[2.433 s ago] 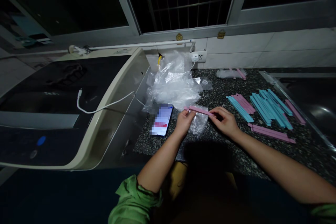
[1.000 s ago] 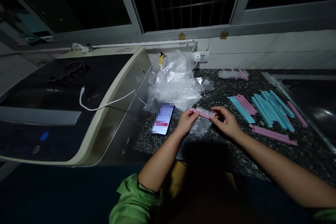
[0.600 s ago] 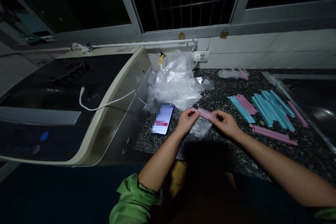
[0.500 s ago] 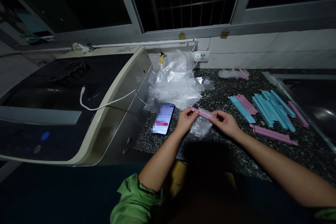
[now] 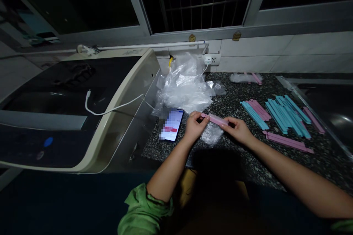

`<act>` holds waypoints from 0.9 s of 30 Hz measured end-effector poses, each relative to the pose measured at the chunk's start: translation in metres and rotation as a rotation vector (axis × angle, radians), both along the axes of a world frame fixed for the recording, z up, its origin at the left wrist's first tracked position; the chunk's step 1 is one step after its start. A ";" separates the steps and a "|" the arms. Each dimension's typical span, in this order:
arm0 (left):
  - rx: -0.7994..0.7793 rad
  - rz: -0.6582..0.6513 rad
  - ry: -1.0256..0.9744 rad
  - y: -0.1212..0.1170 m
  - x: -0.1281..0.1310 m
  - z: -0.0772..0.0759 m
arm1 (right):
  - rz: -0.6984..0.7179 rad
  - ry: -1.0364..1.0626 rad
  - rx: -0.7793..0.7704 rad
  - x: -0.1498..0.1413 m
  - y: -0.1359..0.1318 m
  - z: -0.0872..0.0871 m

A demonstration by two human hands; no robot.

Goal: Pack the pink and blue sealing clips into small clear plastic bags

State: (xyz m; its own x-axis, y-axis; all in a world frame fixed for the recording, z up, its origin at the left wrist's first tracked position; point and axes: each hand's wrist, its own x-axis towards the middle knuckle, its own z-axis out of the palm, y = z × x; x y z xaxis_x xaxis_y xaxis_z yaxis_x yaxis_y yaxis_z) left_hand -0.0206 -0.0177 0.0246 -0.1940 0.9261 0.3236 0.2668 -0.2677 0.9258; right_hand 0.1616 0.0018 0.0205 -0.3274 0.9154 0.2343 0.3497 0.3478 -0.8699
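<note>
Between my two hands a pink bag sealing clip [image 5: 217,119] lies slantwise, with clear plastic along its upper side. Below it hangs a crumpled clear plastic bag [image 5: 211,134], close over the dark countertop. My left hand [image 5: 194,127] pinches the clip's left end between thumb and fingers. At the right end, my right hand [image 5: 237,130] is closed on the clip and the plastic's edge. The fingertips behind the clip are partly hidden. Just left of my left hand lies a lit phone [image 5: 176,125].
Blue clips [image 5: 286,115] and pink clips [image 5: 288,142] lie on the speckled countertop [image 5: 248,161] to the right, near a sink [image 5: 331,106]. A heap of clear plastic bags [image 5: 184,88] sits behind the phone. On the left stands a washing machine [image 5: 110,125] with a white cable [image 5: 116,109] across it.
</note>
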 end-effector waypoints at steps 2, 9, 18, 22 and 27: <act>0.003 -0.002 0.024 0.001 -0.001 -0.001 | -0.009 -0.006 0.011 0.000 0.000 0.000; 0.004 -0.008 0.066 0.001 -0.001 -0.004 | -0.008 -0.021 0.009 0.000 0.000 0.000; 0.032 0.000 0.077 0.001 -0.001 0.000 | -0.008 -0.023 0.006 0.000 0.001 -0.003; 0.053 0.013 0.104 0.000 0.000 0.001 | -0.002 -0.035 0.000 0.000 0.000 -0.002; 0.035 0.030 0.148 0.001 0.000 0.000 | -0.008 -0.027 0.003 0.000 -0.001 0.001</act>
